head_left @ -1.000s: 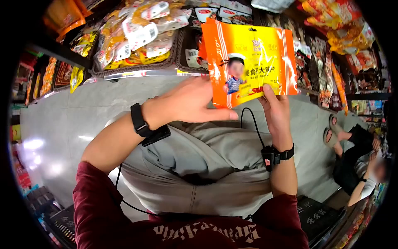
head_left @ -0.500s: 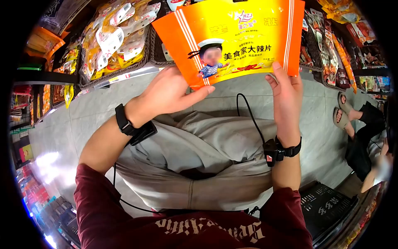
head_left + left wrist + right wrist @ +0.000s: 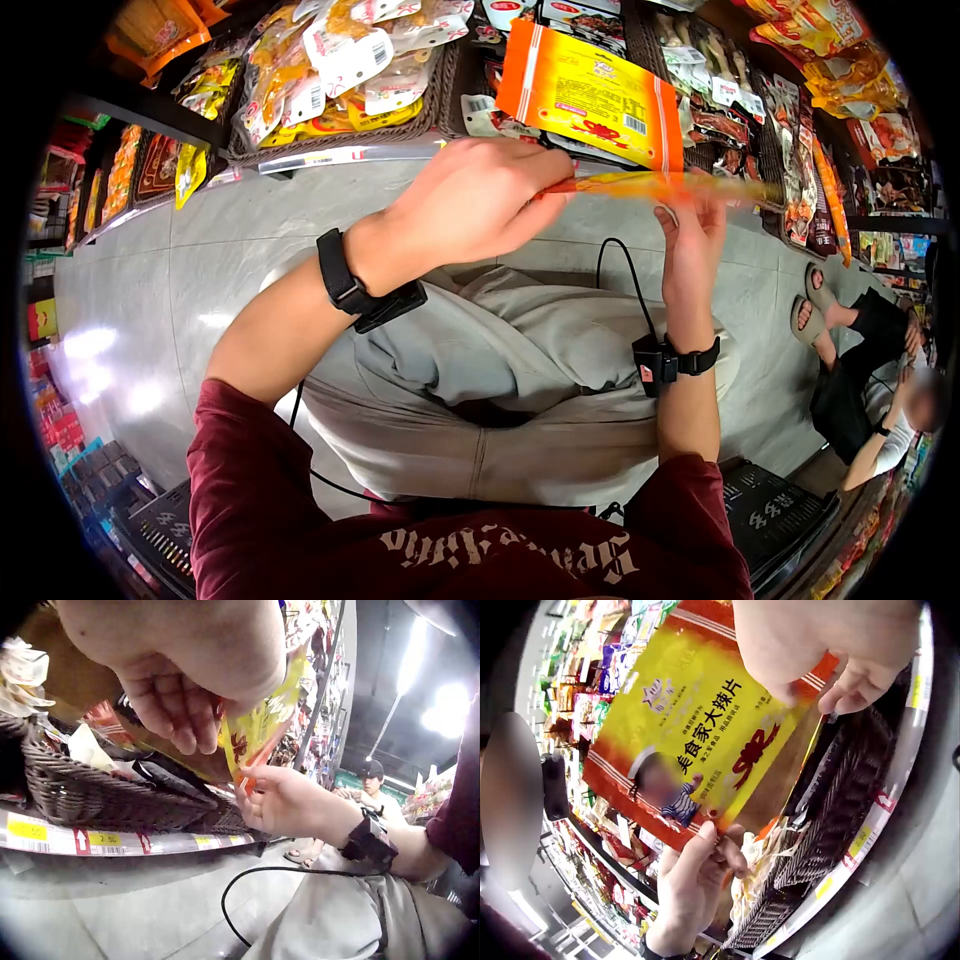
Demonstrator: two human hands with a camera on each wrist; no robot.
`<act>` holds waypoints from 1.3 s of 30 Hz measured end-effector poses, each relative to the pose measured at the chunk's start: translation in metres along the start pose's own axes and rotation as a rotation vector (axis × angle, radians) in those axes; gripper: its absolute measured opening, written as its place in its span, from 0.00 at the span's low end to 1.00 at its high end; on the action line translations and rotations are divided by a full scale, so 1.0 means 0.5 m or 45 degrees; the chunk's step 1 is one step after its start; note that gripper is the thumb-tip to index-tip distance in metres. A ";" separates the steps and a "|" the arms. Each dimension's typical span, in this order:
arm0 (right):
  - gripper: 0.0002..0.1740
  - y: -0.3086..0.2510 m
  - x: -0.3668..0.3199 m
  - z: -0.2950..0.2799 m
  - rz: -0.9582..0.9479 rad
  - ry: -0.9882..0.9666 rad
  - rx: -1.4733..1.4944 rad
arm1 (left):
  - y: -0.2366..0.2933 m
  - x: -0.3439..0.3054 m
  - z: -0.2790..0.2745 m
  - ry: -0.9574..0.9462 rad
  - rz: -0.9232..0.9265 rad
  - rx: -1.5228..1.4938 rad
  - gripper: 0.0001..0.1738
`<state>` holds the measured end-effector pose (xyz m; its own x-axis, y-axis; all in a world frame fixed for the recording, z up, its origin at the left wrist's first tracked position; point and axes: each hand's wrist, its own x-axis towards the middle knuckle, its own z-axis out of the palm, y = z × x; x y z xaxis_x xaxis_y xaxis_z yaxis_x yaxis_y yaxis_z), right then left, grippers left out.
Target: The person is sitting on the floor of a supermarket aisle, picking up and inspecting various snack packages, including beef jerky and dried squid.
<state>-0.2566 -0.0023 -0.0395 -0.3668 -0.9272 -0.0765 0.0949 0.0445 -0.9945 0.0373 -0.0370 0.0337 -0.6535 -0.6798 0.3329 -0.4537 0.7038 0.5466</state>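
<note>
Between both hands hangs a yellow-and-orange snack packet (image 3: 625, 187), turned edge-on and blurred in the head view. Its printed front (image 3: 697, 720), with a sailor cartoon figure and red chili-strip artwork, faces the right wrist camera. My left hand (image 3: 480, 195) pinches one orange end, the thumb lying on the front. At the other end my right hand (image 3: 695, 240) grips the lower corner; part of its hold is hidden by the packet in the head view. Just behind, a similar packet (image 3: 600, 105) lies on the basket goods, back print and barcode facing up.
Wicker baskets (image 3: 105, 787) of packaged snacks line the shelf, with price labels (image 3: 105, 840) along its edge. Clear bags with white labels (image 3: 345, 60) are heaped at the left. A black cable (image 3: 625, 260) loops from the right wrist. Another person (image 3: 870, 380) sits at the right.
The packet has gone from facing the head camera to edge-on, tipping away and down between both hands. The similar packet behind it has come into view. The head view has shifted slightly.
</note>
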 end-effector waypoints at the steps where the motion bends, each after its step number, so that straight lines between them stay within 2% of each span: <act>1: 0.24 0.003 -0.007 -0.008 -0.080 -0.136 0.221 | -0.005 -0.002 0.001 0.003 -0.004 0.001 0.14; 2: 0.25 0.004 -0.012 -0.012 -0.160 -0.267 0.443 | -0.013 -0.003 0.005 0.105 0.045 -0.007 0.16; 3: 0.25 -0.002 -0.016 -0.009 -0.161 -0.266 0.442 | -0.019 -0.002 0.010 0.207 0.096 -0.016 0.18; 5: 0.25 -0.017 -0.026 -0.001 -0.086 -0.315 0.615 | -0.027 -0.001 0.017 0.216 0.089 -0.014 0.20; 6: 0.23 -0.026 -0.038 0.006 -0.160 -0.301 0.456 | -0.030 -0.001 0.019 0.226 0.081 -0.009 0.23; 9: 0.23 -0.005 -0.017 -0.012 -0.124 -0.328 0.485 | -0.026 0.000 0.021 0.178 0.044 -0.037 0.24; 10: 0.22 -0.023 -0.027 -0.008 -0.226 -0.349 0.468 | -0.029 -0.001 0.024 0.167 0.047 -0.040 0.24; 15: 0.22 0.012 -0.042 -0.030 -0.180 -0.472 0.377 | -0.036 -0.004 0.037 0.030 -0.020 0.033 0.26; 18: 0.21 0.064 -0.046 -0.048 -0.147 -0.498 0.312 | -0.035 -0.005 0.050 0.042 0.037 0.019 0.25; 23: 0.21 0.148 -0.033 -0.068 -0.079 -0.374 0.242 | -0.018 -0.006 0.049 -0.185 -0.014 0.024 0.24; 24: 0.21 0.072 -0.041 -0.040 0.080 -0.295 0.400 | -0.018 -0.006 0.050 -0.234 -0.011 0.003 0.23; 25: 0.21 0.037 -0.045 -0.023 0.079 -0.294 0.402 | -0.018 -0.006 0.051 -0.235 -0.010 0.004 0.23; 27: 0.21 0.002 -0.052 0.003 -0.212 -0.239 -0.198 | -0.018 -0.005 0.051 -0.264 0.020 -0.014 0.22; 28: 0.22 0.006 -0.047 0.020 -0.272 -0.133 -0.082 | -0.019 -0.005 0.050 -0.261 0.020 -0.013 0.22; 29: 0.22 0.005 -0.044 0.029 -0.274 -0.137 -0.083 | -0.020 -0.004 0.049 -0.272 0.046 -0.015 0.20; 31: 0.21 -0.003 -0.038 0.043 -0.204 -0.082 0.119 | -0.017 -0.005 0.045 -0.276 0.068 -0.016 0.18; 34: 0.20 -0.002 -0.021 0.041 -0.186 -0.139 0.054 | -0.009 -0.005 0.043 -0.321 -0.008 -0.043 0.15; 36: 0.17 0.005 -0.018 0.041 -0.180 -0.130 -0.017 | -0.012 -0.010 0.053 -0.118 0.072 0.017 0.18; 39: 0.13 0.006 -0.018 0.039 -0.185 -0.153 -0.054 | -0.004 -0.014 0.042 -0.187 -0.035 -0.025 0.21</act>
<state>-0.2349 -0.0013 -0.0406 -0.2603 -0.9627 0.0745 0.0089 -0.0796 -0.9968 0.0301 -0.0296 0.0143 -0.7233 -0.6604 0.2018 -0.4619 0.6799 0.5695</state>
